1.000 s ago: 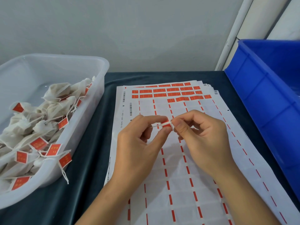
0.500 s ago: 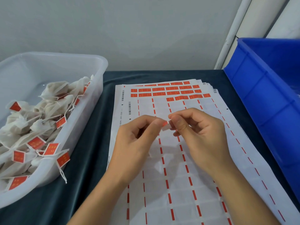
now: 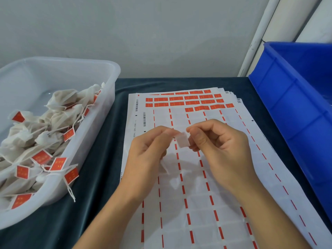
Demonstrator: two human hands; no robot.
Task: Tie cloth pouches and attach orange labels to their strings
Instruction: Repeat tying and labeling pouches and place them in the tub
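A dark teal, velvety cloth (image 3: pixel 93 177) covers the table, which stands against a plain pale grey wall (image 3: pixel 143 33). Nearest, a stack of white label sheets (image 3: pixel 197 203) lies flat on the cloth, mostly peeled and crossed by dashed orange lines. Above the sheets, the left hand (image 3: pixel 145 155) and the right hand (image 3: pixel 221 146) meet with curled fingers, both pinching a small label (image 3: pixel 182 140) that shows its pale, whitish side; a scrap of white cloth (image 3: pixel 164 166) hangs under the left palm, blurred. To the left, a translucent white plastic tub (image 3: pixel 100 123) holds a heap of soft, crumpled cloth pouches (image 3: pixel 53 119) with strings and orange tags. To the right stands a glossy, ribbed blue plastic crate (image 3: pixel 296 112). Farther back, rows of unpeeled orange labels (image 3: pixel 186 101) remain at the sheets' far end.
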